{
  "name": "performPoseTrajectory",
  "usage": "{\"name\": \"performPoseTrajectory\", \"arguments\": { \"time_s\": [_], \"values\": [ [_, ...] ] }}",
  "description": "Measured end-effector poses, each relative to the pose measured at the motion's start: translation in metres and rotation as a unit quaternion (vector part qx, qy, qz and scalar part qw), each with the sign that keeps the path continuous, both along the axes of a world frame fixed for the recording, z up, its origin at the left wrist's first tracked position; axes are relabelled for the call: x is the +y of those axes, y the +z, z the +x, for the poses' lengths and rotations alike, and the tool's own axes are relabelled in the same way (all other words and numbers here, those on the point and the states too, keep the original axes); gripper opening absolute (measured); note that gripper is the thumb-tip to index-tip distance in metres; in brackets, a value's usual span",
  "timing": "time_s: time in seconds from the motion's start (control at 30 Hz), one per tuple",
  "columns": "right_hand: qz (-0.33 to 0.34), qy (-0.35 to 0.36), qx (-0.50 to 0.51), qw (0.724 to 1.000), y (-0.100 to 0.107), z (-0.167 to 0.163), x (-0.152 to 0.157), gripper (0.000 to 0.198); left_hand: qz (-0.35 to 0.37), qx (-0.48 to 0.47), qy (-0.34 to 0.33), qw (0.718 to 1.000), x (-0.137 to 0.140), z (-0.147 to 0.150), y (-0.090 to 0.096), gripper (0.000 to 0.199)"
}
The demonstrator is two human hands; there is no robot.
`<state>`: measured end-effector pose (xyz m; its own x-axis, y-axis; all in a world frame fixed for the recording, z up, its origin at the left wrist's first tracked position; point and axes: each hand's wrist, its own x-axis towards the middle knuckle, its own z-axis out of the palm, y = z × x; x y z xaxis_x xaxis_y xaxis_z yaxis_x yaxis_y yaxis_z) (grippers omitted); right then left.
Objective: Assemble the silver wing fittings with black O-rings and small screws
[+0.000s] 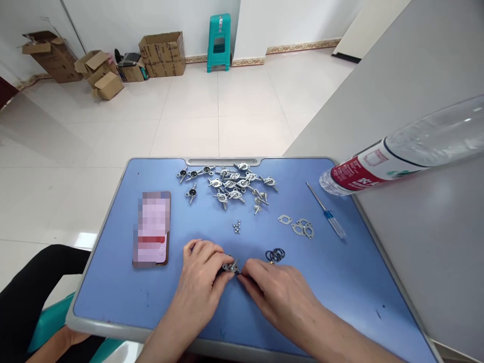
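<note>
My left hand [202, 272] is closed, its thumb and fingers pinching a small metal valve [231, 266] with a flat plate and a lever sticking up. My right hand [274, 282] is closed in a pinch at the valve's right end; its fingertips hide what they grip there. Beyond the hands lies a small heap of screws [236, 227]. Several black rubber rings [275, 254] are just past my right hand, with flat oval metal plates [302, 228] farther right. A pile of similar valves [230, 184] covers the far middle, beside several open valve bodies [192, 192] with black insides.
A phone [153, 229] lies on the left of the blue table [113, 297]. At right are a screwdriver [325, 210] and a large water bottle [378, 161] by a grey panel. Another person's arm [62, 343] is at lower left. A stool [219, 43] and cardboard boxes [162, 54] stand behind.
</note>
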<state>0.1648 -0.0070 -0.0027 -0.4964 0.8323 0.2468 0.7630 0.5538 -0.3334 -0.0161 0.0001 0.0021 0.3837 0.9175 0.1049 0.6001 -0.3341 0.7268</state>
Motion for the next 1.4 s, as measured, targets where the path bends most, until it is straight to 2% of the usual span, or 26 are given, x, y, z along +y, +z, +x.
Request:
{"name": "performPoseTrajectory", "arguments": {
  "time_s": [0.5,1.03,1.17,1.4],
  "values": [
    [-0.006,0.000,-0.015,1.000,0.0015,0.0001,-0.0004,0.041,0.023,0.016,-0.006,1.000,-0.0003,-0.0005,-0.0005,0.008],
    [-0.041,-0.008,-0.009,0.999,-0.0017,0.0029,-0.0022,0.026,0.070,0.047,-0.017,0.996,0.0005,0.0022,-0.0007,0.006],
    [-0.069,-0.011,-0.022,0.997,-0.0033,0.0050,-0.0014,0.019,0.066,0.047,-0.020,0.996,0.0012,0.0029,-0.0022,0.005],
    [-0.160,-0.011,-0.063,0.985,0.0009,0.0068,0.0029,0.012,0.048,0.050,-0.020,0.997,0.0014,0.0026,-0.0024,0.004]
  ]
}}
